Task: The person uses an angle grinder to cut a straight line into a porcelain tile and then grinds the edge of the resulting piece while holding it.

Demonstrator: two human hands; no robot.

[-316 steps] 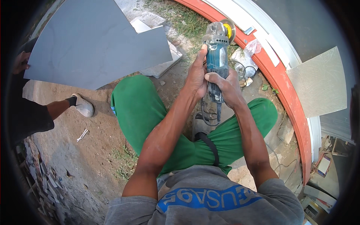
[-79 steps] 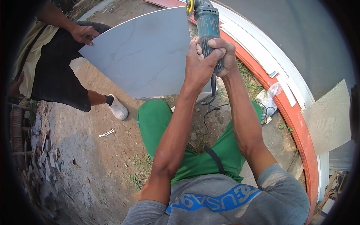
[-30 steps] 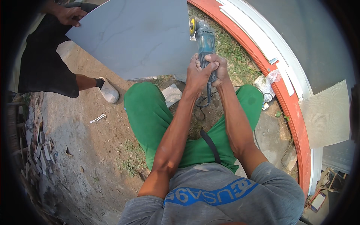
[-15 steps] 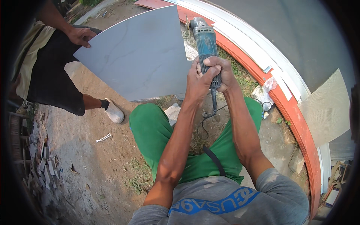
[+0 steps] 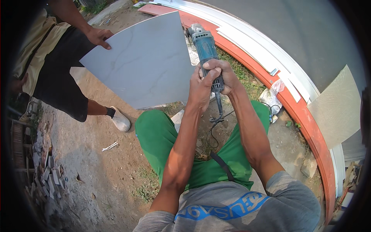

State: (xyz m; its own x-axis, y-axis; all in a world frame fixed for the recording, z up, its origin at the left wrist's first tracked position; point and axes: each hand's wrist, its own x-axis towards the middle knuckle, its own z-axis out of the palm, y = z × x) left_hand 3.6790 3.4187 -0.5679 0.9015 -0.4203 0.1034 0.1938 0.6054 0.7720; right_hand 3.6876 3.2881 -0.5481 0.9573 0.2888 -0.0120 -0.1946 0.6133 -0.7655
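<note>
Both my hands are wrapped round the body of a teal angle grinder [image 5: 206,48], one beside the other. My left hand [image 5: 201,87] grips its lower left side, and my right hand [image 5: 225,75] closes over it from the right. The grinder's head points away from me and lies against the far right edge of a large grey marbled tile [image 5: 141,60]; its disc is mostly hidden there. From the grinder's rear a black cord [image 5: 219,106] hangs down between my knees. On the left, another person's hand [image 5: 99,37] holds the tile's far left edge.
Long red panels [image 5: 247,56] and white strips [image 5: 266,50] curve along the right. A textured beige tile [image 5: 336,108] leans over them. A plastic bag [image 5: 270,96] lies near my right knee. The other person's shoe [image 5: 121,120] stands left; broken tile pieces [image 5: 50,179] are heaped at lower left.
The grinder and both my hands have shifted slightly left, bringing its head against the tile's edge. In view, the tile and the other person's hand sit a little lower and further right.
</note>
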